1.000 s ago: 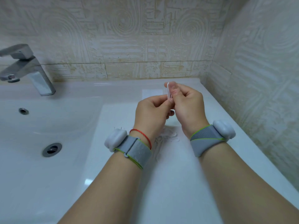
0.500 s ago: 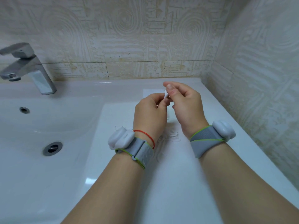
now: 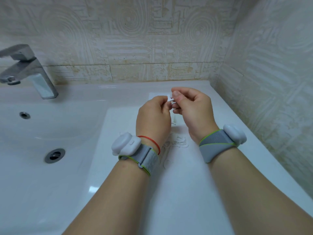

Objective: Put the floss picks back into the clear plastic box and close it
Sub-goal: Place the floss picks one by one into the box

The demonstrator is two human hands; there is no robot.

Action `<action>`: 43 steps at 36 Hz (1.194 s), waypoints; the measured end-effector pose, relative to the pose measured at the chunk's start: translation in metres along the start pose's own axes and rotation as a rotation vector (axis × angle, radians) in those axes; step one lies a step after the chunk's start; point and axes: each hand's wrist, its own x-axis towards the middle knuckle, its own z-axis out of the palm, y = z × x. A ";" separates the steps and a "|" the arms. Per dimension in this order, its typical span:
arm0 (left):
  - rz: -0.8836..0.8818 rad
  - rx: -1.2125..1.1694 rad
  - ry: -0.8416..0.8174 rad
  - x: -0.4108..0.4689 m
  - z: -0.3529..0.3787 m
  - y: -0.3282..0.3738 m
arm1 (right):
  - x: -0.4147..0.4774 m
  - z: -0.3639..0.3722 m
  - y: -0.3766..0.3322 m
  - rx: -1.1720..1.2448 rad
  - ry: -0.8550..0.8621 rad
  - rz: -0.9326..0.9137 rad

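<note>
Your left hand [image 3: 153, 116] and right hand [image 3: 193, 111] meet above the counter [image 3: 177, 192], both pinching 1 floss pick [image 3: 169, 98], so no gap is left between the fingertips. Under and between your wrists, loose floss picks [image 3: 179, 141] lie scattered on the counter, reachable from above. The right wall [image 3: 262, 116] runs close along the counter's edge, leaving only a narrow strip on that side. The back wall [image 3: 152, 48] closes the far end, and the clear plastic box [image 3: 157, 95] shows faintly just behind your hands. To your left, the sink bowl [image 3: 50, 133] drops away open. The faucet [image 3: 28, 70] stands well apart at the far left.
</note>
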 end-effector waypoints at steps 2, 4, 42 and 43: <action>-0.034 -0.006 -0.024 0.001 0.000 0.001 | 0.001 -0.001 0.001 -0.071 0.036 -0.058; -0.096 -0.090 -0.061 0.003 0.000 0.003 | 0.002 -0.002 0.002 -0.103 0.046 -0.098; 0.075 0.377 -0.122 0.004 -0.003 -0.008 | 0.000 0.002 0.003 -0.154 -0.059 -0.034; 0.081 0.385 -0.122 0.004 -0.003 -0.008 | 0.000 0.002 0.003 -0.156 -0.054 -0.035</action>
